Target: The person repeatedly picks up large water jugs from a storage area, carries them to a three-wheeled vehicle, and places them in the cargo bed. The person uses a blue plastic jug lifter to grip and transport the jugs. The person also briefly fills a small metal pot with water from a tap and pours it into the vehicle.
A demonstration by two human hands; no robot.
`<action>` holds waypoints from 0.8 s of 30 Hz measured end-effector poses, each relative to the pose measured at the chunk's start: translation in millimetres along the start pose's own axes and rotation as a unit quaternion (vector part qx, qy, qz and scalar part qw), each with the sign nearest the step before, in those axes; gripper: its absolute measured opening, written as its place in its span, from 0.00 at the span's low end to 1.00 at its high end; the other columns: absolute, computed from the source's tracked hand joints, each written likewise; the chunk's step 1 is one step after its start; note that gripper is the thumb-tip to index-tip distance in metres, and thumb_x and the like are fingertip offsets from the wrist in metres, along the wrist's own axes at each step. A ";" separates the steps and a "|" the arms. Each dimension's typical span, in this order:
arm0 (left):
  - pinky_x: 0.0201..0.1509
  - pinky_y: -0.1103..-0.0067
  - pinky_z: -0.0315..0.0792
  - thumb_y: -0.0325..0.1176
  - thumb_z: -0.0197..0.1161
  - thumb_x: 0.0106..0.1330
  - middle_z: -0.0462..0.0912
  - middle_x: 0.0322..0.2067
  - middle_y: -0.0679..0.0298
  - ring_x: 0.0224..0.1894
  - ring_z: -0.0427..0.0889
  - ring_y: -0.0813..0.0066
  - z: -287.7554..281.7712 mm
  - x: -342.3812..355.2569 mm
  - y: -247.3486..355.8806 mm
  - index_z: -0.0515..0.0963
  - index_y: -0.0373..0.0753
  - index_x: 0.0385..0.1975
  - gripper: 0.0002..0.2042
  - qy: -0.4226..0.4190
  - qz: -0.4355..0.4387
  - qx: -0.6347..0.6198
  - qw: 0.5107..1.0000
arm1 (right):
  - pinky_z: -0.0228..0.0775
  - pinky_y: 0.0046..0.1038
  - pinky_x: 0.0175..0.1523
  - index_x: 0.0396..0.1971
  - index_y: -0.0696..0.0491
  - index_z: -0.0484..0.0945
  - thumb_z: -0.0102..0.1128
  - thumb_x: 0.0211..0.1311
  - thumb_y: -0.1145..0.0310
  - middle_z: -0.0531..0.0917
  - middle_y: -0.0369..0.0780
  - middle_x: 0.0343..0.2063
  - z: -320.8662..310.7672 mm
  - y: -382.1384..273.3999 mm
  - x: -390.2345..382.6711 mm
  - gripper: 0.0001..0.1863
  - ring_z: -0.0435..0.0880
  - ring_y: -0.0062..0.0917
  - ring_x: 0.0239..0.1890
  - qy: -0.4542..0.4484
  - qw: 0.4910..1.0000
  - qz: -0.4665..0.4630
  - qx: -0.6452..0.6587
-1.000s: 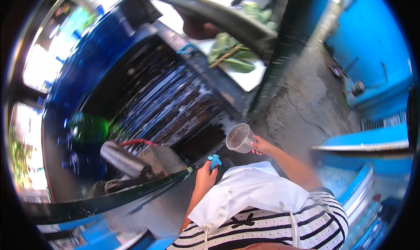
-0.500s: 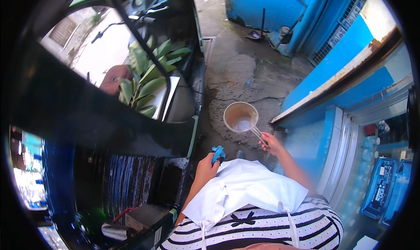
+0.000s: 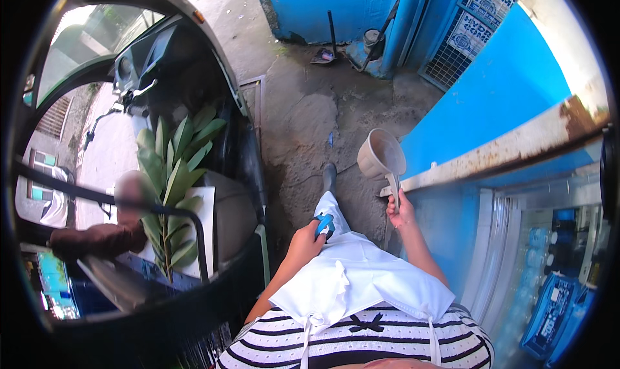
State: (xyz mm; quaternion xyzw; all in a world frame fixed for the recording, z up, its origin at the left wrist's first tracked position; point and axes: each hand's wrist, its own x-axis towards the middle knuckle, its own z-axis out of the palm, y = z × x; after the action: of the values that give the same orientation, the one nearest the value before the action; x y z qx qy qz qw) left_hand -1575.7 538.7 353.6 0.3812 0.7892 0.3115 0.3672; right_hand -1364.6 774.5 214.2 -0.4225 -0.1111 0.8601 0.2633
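My right hand [image 3: 400,211] is closed around the handle of a beige plastic water dipper [image 3: 376,161], held out ahead of me to the right. The dipper is tilted, its mouth turned toward the blue wall, and I cannot see whether it holds anything. Close to my apron, my left hand [image 3: 305,245] grips a small bright-blue object [image 3: 325,225], crumpled or jagged in outline; its kind is unclear. A white apron [image 3: 361,272] covers my front, and one grey boot [image 3: 329,176] shows on the wet concrete ahead.
A dark motor vehicle [image 3: 236,133] stands along my left, with a leafy plant [image 3: 177,169] beside its frame. To the right runs a blue wall [image 3: 478,104] with a rusty-edged ledge [image 3: 504,146]. A dustpan [image 3: 324,56] and a small pail [image 3: 372,40] stand farther ahead.
My view has moved forward along the vehicle and shifted. The dipper has gone right and tipped toward the wall, and one boot has come into view ahead. Both hands keep their hold.
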 end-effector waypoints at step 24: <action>0.30 0.65 0.70 0.30 0.59 0.54 0.77 0.22 0.45 0.28 0.79 0.47 -75.3 602.5 212.0 0.75 0.35 0.35 0.10 -0.048 0.152 0.052 0.986 | 0.68 0.27 0.24 0.36 0.45 0.70 0.52 0.64 0.56 0.75 0.35 0.23 79.5 -373.0 487.7 0.09 0.75 0.21 0.20 0.216 0.959 -0.049 0.177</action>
State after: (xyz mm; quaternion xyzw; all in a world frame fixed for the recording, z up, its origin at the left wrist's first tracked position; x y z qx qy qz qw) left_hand -1823.2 1132.3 351.5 0.5299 0.7186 0.3034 0.3329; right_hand -1539.0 1355.8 91.6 -0.5386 0.0818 0.7404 0.3937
